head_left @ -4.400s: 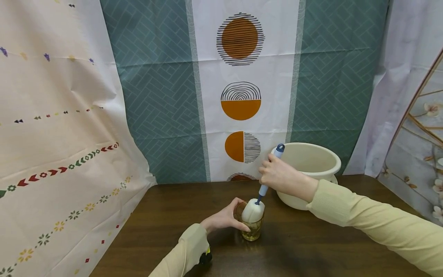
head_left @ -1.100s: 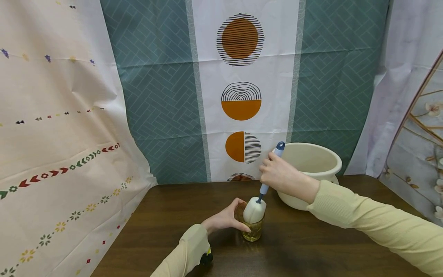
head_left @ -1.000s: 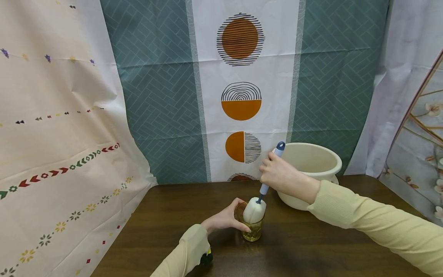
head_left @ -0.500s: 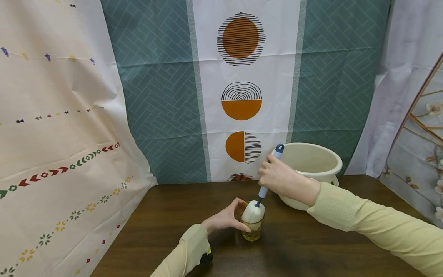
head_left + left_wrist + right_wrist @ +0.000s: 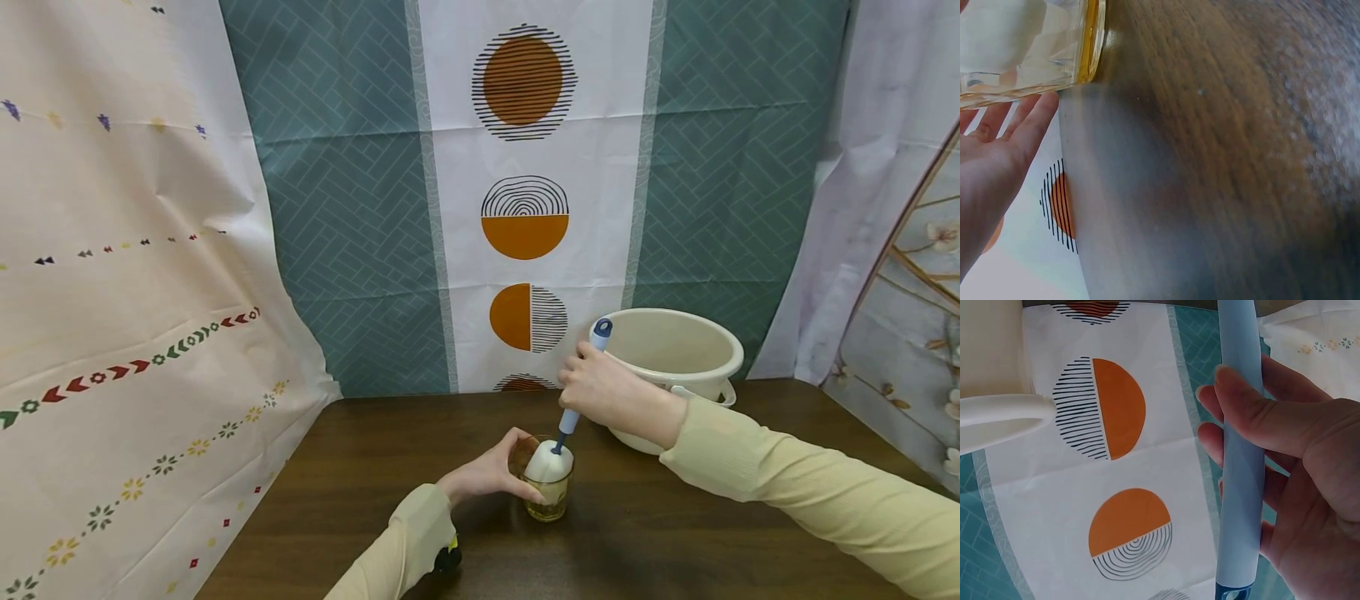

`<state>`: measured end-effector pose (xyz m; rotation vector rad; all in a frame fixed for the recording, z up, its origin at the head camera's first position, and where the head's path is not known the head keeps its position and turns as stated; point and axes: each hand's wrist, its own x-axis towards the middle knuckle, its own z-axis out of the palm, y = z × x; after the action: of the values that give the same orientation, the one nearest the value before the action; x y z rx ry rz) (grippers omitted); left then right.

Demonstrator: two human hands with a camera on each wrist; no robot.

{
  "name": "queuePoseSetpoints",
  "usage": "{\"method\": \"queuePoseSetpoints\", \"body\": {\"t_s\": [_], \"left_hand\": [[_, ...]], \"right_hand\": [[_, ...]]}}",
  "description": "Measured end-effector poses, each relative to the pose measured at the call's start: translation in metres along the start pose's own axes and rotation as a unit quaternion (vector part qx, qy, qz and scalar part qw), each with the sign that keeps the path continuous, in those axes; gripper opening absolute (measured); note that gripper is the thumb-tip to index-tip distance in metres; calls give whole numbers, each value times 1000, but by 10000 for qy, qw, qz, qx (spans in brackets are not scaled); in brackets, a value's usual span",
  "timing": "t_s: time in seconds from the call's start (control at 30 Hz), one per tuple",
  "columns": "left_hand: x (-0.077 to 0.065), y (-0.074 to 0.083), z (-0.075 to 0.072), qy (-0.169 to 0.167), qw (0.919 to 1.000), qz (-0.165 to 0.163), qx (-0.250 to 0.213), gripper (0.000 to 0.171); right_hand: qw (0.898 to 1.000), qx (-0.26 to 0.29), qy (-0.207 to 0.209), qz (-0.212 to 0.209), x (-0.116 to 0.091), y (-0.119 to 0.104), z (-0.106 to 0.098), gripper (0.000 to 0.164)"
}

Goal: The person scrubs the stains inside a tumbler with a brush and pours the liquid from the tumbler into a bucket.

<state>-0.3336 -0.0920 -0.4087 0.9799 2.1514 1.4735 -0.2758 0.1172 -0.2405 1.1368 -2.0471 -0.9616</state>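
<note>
An amber glass (image 5: 546, 507) stands upright on the wooden table. My left hand (image 5: 491, 475) holds it from the left, thumb in front and fingers behind. In the left wrist view the glass (image 5: 1022, 50) shows clear walls and a pale shape inside. My right hand (image 5: 603, 387) grips the light-blue handle of a sponge brush (image 5: 572, 417). The brush slants down to the left, its white sponge head (image 5: 549, 462) partly inside the glass. In the right wrist view the thumb and fingers wrap the brush handle (image 5: 1241, 487), which ends in a dark-blue loop.
A cream bucket (image 5: 667, 342) with a handle stands behind my right hand, partly hidden by it. The dark wooden table (image 5: 360, 467) ends at a patterned curtain (image 5: 337, 208). A small black object with yellow (image 5: 447, 557) shows at my left sleeve.
The brush has gone lower over the last second, and its sponge head sits deeper in the glass. My right hand has moved down with it; the left hand and glass stay put.
</note>
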Motion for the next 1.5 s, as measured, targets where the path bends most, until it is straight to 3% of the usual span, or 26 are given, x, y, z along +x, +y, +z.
{"method": "queuePoseSetpoints", "body": {"t_s": [0.6, 1.17, 1.27, 1.43, 1.5], "left_hand": [[1, 2, 1, -133, 9996, 44, -231, 62], [5, -3, 0, -84, 9997, 26, -216, 60], [2, 5, 1, -98, 9997, 21, -213, 61], [2, 5, 1, -40, 9999, 40, -126, 62], [4, -2, 1, -1, 9999, 67, -109, 62]], "right_hand": [[9999, -98, -67, -20, 4, -16, 14, 12], [9999, -82, -31, -91, 3, -14, 16, 13], [9999, -44, -54, -79, 3, -13, 16, 12], [9999, -98, 26, -30, 3, -11, 16, 14], [9999, -123, 81, -22, 3, -10, 15, 14]]}}
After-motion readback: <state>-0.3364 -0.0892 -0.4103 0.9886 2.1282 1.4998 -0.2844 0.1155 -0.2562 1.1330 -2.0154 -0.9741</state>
